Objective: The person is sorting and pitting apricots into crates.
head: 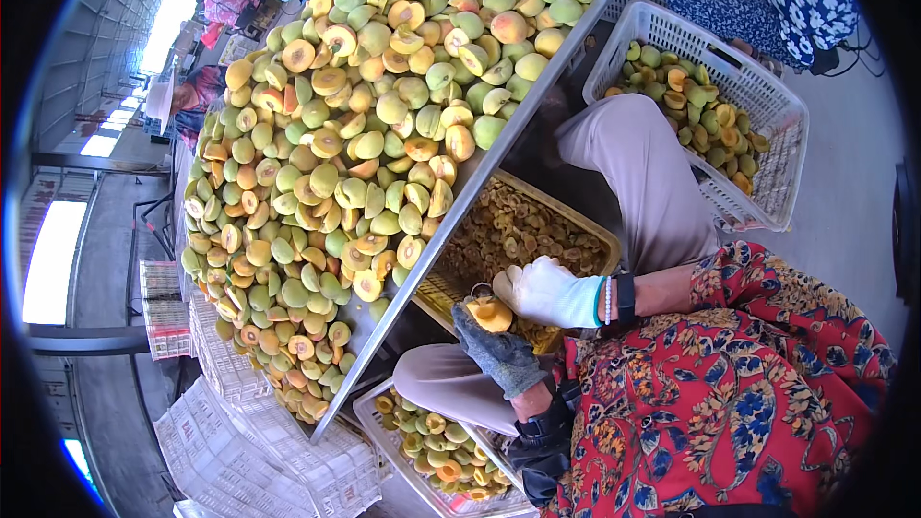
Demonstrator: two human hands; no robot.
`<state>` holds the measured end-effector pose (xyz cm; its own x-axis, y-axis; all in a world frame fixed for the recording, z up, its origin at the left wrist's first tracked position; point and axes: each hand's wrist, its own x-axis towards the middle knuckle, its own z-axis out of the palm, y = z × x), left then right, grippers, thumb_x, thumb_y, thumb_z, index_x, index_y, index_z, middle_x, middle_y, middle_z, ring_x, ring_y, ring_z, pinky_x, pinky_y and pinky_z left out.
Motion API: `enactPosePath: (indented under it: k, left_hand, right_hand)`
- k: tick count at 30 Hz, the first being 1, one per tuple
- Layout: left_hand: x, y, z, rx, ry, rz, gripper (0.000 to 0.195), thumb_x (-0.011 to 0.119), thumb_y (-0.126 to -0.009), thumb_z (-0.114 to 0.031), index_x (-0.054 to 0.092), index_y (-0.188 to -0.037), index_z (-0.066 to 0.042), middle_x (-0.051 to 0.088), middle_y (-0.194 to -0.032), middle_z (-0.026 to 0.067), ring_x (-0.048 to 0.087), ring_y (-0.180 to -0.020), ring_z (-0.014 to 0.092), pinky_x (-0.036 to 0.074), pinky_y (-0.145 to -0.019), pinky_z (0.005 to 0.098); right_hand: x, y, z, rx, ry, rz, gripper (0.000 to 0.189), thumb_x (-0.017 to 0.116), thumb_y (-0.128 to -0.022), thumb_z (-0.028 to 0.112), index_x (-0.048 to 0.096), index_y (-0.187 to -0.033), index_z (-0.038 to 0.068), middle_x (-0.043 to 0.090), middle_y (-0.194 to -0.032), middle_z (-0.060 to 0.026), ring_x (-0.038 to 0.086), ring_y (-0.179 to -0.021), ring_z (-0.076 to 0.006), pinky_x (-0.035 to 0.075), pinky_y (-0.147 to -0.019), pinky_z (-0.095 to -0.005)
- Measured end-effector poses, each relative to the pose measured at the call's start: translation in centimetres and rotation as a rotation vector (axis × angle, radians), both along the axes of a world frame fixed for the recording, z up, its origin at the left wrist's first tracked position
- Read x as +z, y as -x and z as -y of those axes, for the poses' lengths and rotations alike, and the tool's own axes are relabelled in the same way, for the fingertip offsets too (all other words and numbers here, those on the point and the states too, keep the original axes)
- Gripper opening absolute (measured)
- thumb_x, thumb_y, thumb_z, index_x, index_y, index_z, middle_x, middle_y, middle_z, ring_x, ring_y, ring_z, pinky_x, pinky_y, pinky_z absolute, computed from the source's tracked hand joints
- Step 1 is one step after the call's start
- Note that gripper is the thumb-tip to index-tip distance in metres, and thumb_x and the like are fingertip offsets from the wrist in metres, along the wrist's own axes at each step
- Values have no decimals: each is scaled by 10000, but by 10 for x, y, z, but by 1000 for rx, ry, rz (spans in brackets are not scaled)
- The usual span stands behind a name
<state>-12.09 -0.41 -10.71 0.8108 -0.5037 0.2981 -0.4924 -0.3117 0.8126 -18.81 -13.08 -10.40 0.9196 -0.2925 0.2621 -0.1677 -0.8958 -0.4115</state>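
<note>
My left hand [498, 356], in a grey glove, holds a halved yellow stone fruit [491, 314] with its hollowed cut face up. Just beside it my right hand [550, 293], in a white knit glove, is closed on a small tool whose curved metal loop [481, 292] shows at the fruit's edge. The tool's handle is hidden in the fist. Below both hands stands a yellow crate [608, 248] holding brown fruit stones and scraps [518, 226]. A large heap of halved green-yellow fruit [345, 158] covers the metal-edged table in front of me.
The table's raised metal rim [475, 191] runs diagonally before my knees. A white crate [788, 158] of fruit halves stands on my right, another crate [374, 414] on my left. Stacked white crates [237, 439] stand beyond. A person in a hat [160, 99] and other people are across the table.
</note>
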Motion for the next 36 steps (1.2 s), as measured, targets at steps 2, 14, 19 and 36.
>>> enactPosePath:
  k: [2, 14, 19, 36]
  left_hand:
    - [7, 9, 14, -3, -329, 409, 393, 492, -909, -17, 465, -1300, 14, 508, -1273, 198, 519, -1169, 275, 440, -992, 376]
    - [101, -125, -125, 937, -935, 448, 520, 602, -895, -472, 600, -1176, -34, 570, -1245, 173, 592, -1045, 314, 519, -783, 433]
    - [124, -143, -29, 390, -402, 263, 376, 664, -873, -131, 586, -1225, -28, 552, -1270, 171, 539, -1146, 356, 486, -921, 438]
    - [83, -107, 50, 112, 487, -486, 239, 630, -831, -84, 608, -1029, 47, 627, -939, 79, 592, -819, 186, 504, -748, 325]
  right_hand:
    - [-4, 0, 8, -43, -94, -100, 165, 556, -821, 137, 535, -919, 7, 633, -750, -164, 663, -579, -321, 538, -500, -444]
    - [-22, 8, 58, 3, -156, -106, 282, 567, -832, 217, 561, -947, -41, 624, -644, -101, 642, -537, -291, 483, -452, -429]
    - [6, -14, 43, 128, -315, -192, 233, 601, -823, 214, 562, -909, 0, 642, -647, -168, 662, -617, -366, 525, -558, -475]
    - [41, 0, 50, 45, -657, 151, 295, 655, -837, 314, 512, -921, 71, 589, -668, -145, 622, -626, -351, 480, -546, -446]
